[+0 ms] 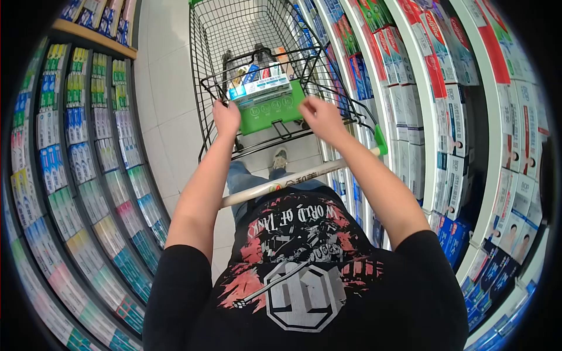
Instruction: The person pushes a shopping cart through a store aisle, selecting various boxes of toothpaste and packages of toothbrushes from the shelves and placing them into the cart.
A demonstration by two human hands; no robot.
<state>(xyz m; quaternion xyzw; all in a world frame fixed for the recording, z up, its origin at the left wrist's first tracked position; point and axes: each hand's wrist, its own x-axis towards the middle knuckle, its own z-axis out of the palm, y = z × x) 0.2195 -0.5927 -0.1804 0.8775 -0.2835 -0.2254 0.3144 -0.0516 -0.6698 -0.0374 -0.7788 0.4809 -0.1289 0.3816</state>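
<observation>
Both forearms reach over the cart's handlebar toward the green child-seat flap. My left hand is by the left side of the flap, close to the left end of a white and blue toothpaste box. Its thumb and index finger are a little apart, and I see nothing between them. My right hand is at the flap's right edge with its fingers curled in, and no object shows in it. Several more packages sit behind the white box in the seat area.
The shopping cart stands in front of my body, its pale handlebar across my waist. Toothbrush shelves line the left side. Toothpaste shelves run close along the cart's right side. Light floor tiles show on the left.
</observation>
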